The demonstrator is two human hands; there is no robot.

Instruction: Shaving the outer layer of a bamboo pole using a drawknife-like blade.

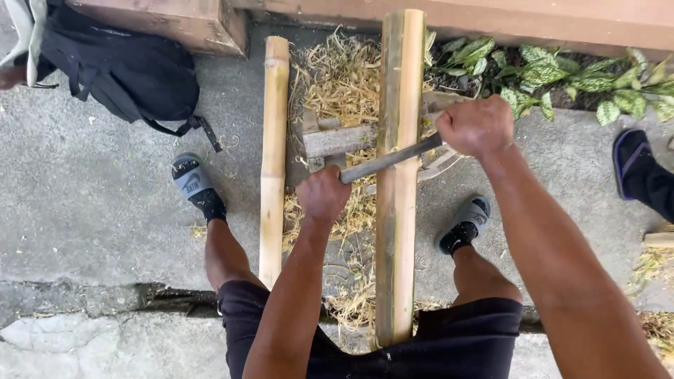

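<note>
A long split bamboo pole (397,210) runs from between my knees away from me, resting on a wooden block (337,140). A dark metal blade (390,160) lies across the pole at a slant. My left hand (321,195) grips the blade's near left end. My right hand (476,126) is closed on its handle at the right of the pole. A second, uncut bamboo pole (274,154) lies parallel on the concrete to the left.
Bamboo shavings (337,77) are heaped around the block. A black backpack (119,67) lies at the top left beside a wooden beam (175,21). Leafy plants (562,77) grow at the top right. Another person's foot (635,168) stands at the right edge.
</note>
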